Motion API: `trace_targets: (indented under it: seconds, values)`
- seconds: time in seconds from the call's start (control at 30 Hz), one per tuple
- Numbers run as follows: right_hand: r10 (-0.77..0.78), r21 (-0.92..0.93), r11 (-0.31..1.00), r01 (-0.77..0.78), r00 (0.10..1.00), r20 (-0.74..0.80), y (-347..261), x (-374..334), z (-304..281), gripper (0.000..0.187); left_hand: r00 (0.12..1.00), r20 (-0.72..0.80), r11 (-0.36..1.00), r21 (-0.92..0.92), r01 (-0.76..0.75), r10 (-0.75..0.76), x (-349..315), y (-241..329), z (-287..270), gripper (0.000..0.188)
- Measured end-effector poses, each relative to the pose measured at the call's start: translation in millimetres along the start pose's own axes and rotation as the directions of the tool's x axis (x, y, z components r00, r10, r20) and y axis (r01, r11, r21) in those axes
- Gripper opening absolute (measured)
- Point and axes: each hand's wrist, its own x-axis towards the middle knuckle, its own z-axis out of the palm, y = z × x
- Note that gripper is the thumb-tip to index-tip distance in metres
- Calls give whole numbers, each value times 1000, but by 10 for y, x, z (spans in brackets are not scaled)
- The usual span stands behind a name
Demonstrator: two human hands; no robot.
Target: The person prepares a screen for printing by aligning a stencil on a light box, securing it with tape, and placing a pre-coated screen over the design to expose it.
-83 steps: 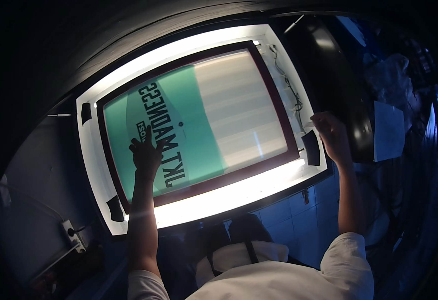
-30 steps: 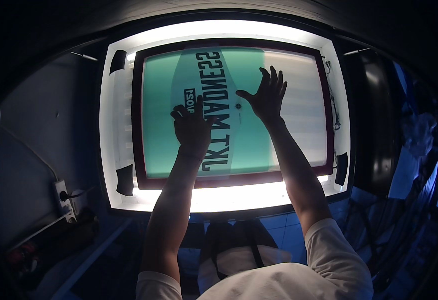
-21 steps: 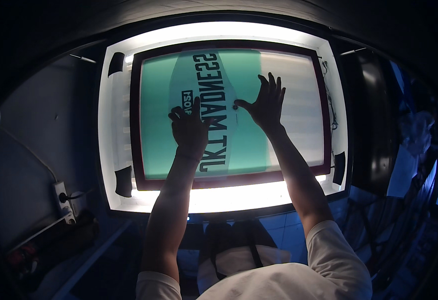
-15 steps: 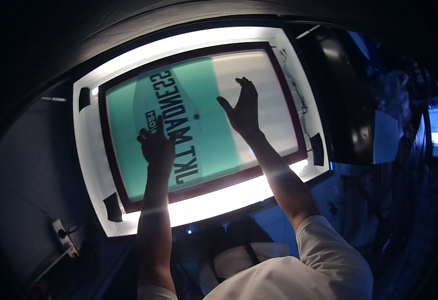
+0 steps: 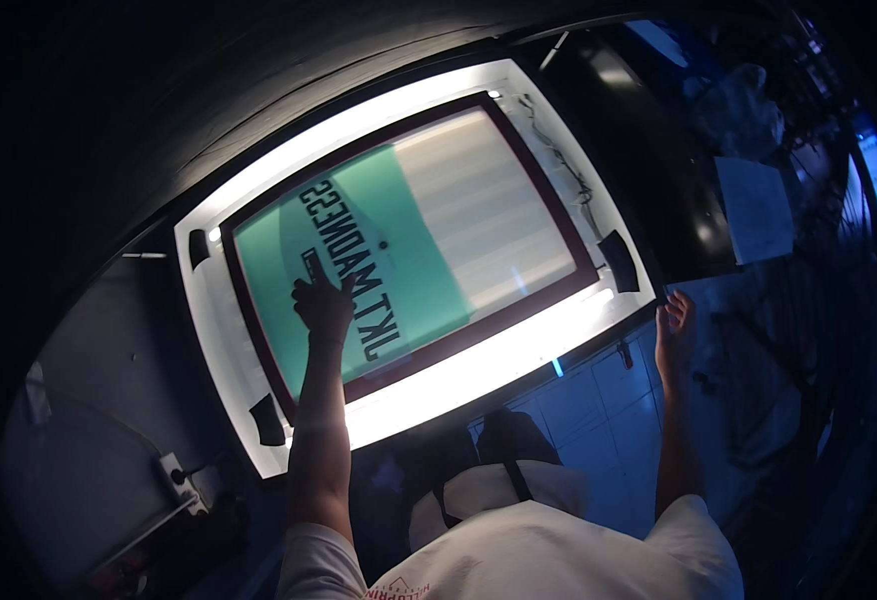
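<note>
Printing screen (image 5: 409, 250) flat on lit light table (image 5: 479, 375), centred within its white glowing border. Rectangular, dark maroon frame; mesh green toward table's left edge, pale and striped toward right edge. Black mirrored lettering plus small black rectangular mark on green part. White paper sheet (image 5: 756, 208) off beyond table's right edge, on dark surface.

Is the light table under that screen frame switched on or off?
On. The light table glows bright white around the dark-framed screen and shines through its mesh.

Head view, steeply down over light table (image 5: 259, 440)
</note>
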Motion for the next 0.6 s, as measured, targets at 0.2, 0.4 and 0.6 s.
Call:
trace_targets:
  seconds: [0.2,0.4,0.6]
  values:
    - [21,-96,995,-15,998,63,370,-479,-124,38,996,-92,999,33,1,2,-6,-165,-86,79]
    - [6,-78,997,2,995,95,134,-542,-183,38,993,-112,999,-10,-42,41,-70,-228,-122,78]
    - [16,-13,1000,-15,998,59,-204,-211,-407,38,973,-200,980,-138,-146,117,-294,-153,-300,66]
